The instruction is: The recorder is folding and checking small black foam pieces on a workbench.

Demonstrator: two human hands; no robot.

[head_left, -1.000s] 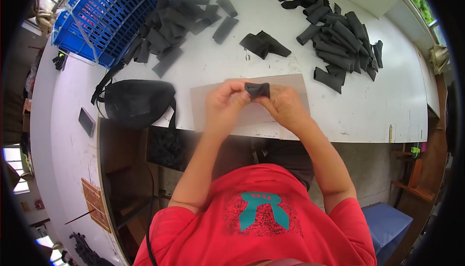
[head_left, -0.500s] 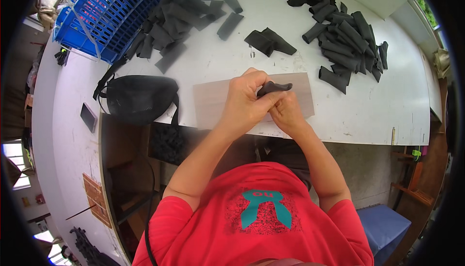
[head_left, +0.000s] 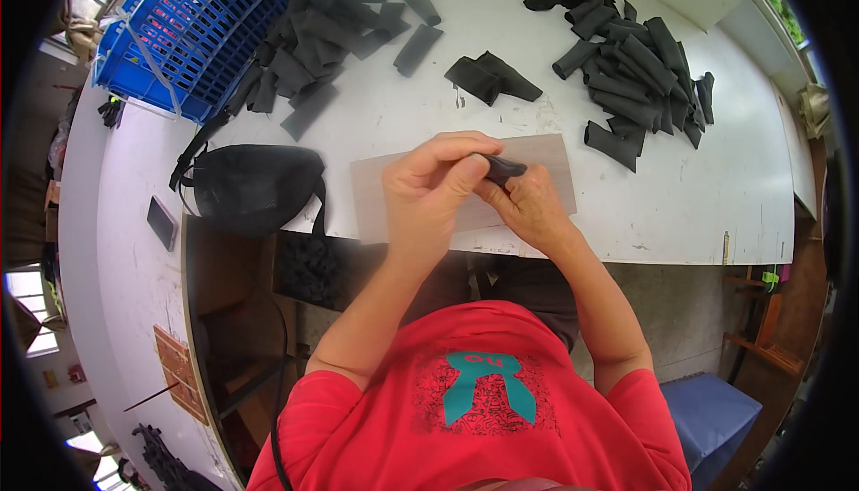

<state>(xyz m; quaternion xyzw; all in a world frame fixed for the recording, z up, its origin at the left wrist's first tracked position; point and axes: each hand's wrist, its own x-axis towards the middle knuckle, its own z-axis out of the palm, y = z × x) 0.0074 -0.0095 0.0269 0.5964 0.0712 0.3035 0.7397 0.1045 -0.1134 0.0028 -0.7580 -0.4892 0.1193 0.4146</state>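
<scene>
Between my two hands is a small black fabric tube [head_left: 504, 167], held over a pale flat board [head_left: 550, 156] at the near side of the white table. My left hand [head_left: 431, 185] pinches its left end between thumb and fingers. At its other end, my right hand [head_left: 535, 209] has its fingers closed on the cloth; part of the piece is hidden by the hands. Beyond them lie a pair of overlapping black fabric pieces [head_left: 492, 77].
A pile of black tubes [head_left: 640, 80] covers the table's right side. Another dark pile [head_left: 313, 39] spreads beside a blue plastic basket [head_left: 148, 66] at the far left. Left of the board sit a black bag [head_left: 259, 185] and a phone [head_left: 162, 223]. A blue stool [head_left: 711, 419] stands lower right.
My left hand has shifted left and turned, its fingers less tightly curled. The fabric tube now shows lower and shorter between the hands, and my right hand has stayed close by.
</scene>
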